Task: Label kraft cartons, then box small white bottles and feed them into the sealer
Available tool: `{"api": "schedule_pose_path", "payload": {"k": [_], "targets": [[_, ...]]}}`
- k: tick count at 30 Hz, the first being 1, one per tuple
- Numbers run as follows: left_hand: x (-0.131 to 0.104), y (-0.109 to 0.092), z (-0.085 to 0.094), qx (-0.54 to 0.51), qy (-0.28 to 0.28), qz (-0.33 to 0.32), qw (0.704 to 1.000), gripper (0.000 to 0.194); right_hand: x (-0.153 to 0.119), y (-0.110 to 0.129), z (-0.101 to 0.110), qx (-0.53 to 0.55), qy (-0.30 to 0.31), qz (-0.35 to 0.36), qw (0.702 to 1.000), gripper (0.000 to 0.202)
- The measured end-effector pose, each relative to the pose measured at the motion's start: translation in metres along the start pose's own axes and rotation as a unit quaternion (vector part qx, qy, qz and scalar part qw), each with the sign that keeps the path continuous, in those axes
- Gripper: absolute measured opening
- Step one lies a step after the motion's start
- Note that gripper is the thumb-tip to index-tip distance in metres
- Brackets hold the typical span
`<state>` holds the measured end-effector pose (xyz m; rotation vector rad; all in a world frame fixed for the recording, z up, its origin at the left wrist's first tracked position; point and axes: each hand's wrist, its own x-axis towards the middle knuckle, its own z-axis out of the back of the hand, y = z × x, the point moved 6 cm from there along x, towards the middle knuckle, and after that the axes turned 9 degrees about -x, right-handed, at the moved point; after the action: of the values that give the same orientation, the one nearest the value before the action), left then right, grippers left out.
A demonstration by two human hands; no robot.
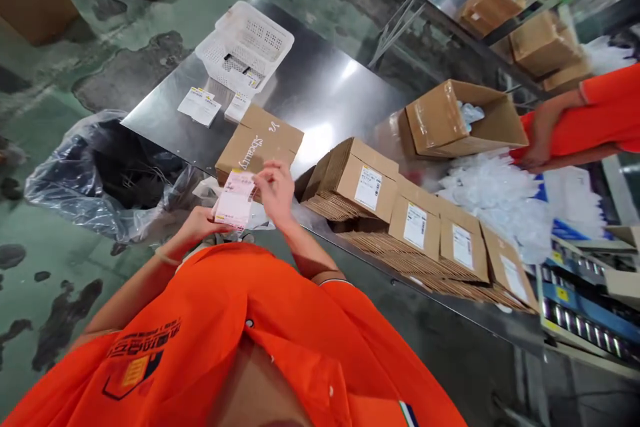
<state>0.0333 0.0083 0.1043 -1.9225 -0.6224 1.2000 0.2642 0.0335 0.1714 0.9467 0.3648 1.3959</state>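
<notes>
A pinkish-white label sheet is held in front of my body, at the table's near edge. My left hand grips its lower left side. At its upper right edge, the fingers of my right hand are pinched together on the sheet. Just beyond lies a flat brown carton with white lettering, partly covered by the sheet and my right hand. Two stacks of labels, one on the left and one on the right, rest beside a white perforated basket.
Folded cartons with labels line the steel table to the right. Farther right are an open box, white plastic bags and another person's arm. A plastic-lined bin stands left of the table.
</notes>
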Motion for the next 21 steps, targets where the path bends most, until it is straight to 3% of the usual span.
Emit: {"api": "schedule_pose_path", "payload": {"k": [2, 5, 10, 14, 16, 18, 21], "targets": [[0.003, 0.003, -0.009, -0.033, 0.040, 0.050, 0.997, 0.055, 0.036, -0.019, 0.015, 0.002, -0.032, -0.056, 0.998, 0.016], [0.008, 0.004, -0.017, -0.047, 0.051, 0.084, 0.994, 0.053, 0.073, -0.041, 0.024, -0.008, -0.038, -0.099, 0.994, 0.017], [0.027, -0.003, -0.016, -0.054, -0.007, 0.055, 0.997, 0.058, 0.098, -0.060, 0.016, -0.076, -0.033, -0.132, 0.988, 0.017], [0.043, 0.002, -0.014, -0.055, -0.002, 0.047, 0.997, 0.065, 0.109, -0.064, 0.006, -0.174, -0.010, -0.155, 0.972, 0.012], [0.046, 0.015, -0.008, -0.024, 0.014, 0.066, 0.997, 0.065, 0.109, -0.063, 0.005, -0.235, -0.005, -0.177, 0.956, 0.012], [0.044, 0.032, 0.005, 0.014, 0.025, 0.090, 0.995, 0.059, 0.104, -0.055, 0.003, -0.291, -0.014, -0.183, 0.939, 0.042], [0.036, 0.045, 0.042, 0.096, -0.025, 0.070, 0.993, 0.044, 0.089, -0.034, -0.016, -0.331, 0.020, -0.117, 0.936, 0.071]]}}
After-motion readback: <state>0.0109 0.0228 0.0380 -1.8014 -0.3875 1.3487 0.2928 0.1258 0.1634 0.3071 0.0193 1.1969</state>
